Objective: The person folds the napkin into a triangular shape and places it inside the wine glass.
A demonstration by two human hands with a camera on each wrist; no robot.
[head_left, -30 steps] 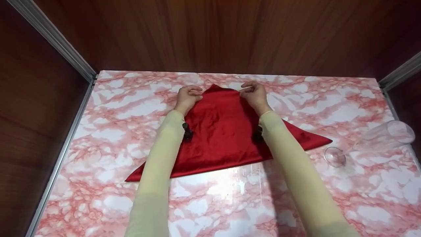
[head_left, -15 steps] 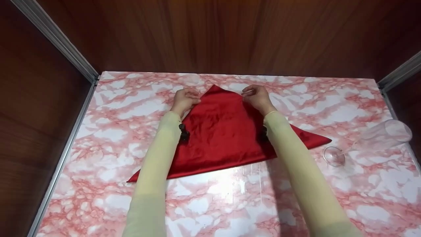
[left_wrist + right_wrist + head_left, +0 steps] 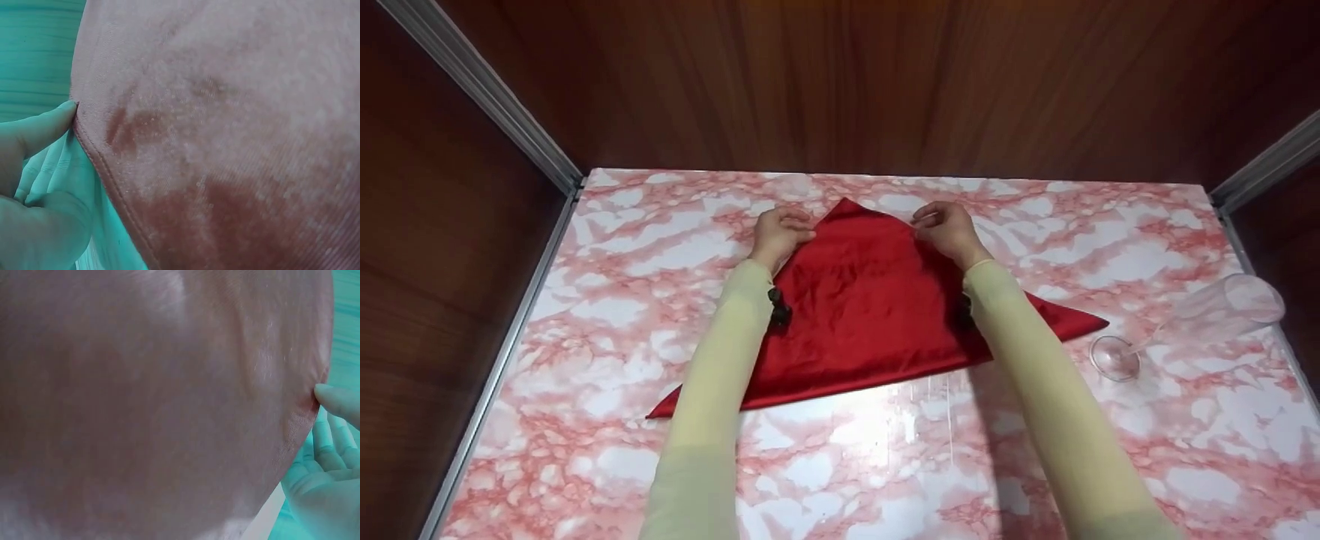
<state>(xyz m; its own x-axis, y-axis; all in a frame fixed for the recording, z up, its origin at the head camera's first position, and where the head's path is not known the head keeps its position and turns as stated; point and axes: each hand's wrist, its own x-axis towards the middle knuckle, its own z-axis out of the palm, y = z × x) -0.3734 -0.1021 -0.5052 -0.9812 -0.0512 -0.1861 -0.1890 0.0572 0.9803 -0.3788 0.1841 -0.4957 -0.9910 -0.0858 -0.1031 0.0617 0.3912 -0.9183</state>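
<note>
Left hand (image 3: 780, 236) and right hand (image 3: 950, 231) pinch opposite sloping edges of red cloth (image 3: 877, 300), middle of worktop (image 3: 585, 465), tip toward far edge. Triangle shape apparently made; creases remain, sides not yet released. Wineglass (image 3: 1207, 311) near right edge.

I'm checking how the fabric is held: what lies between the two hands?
The upper part of the shiny red cloth spans the stretch between the left hand and the right hand, seen in the head view.

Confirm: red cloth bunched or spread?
Spread: the red cloth forms a broad triangle with three pointed corners showing. Whether it's doubled over, I cannot tell.
</note>
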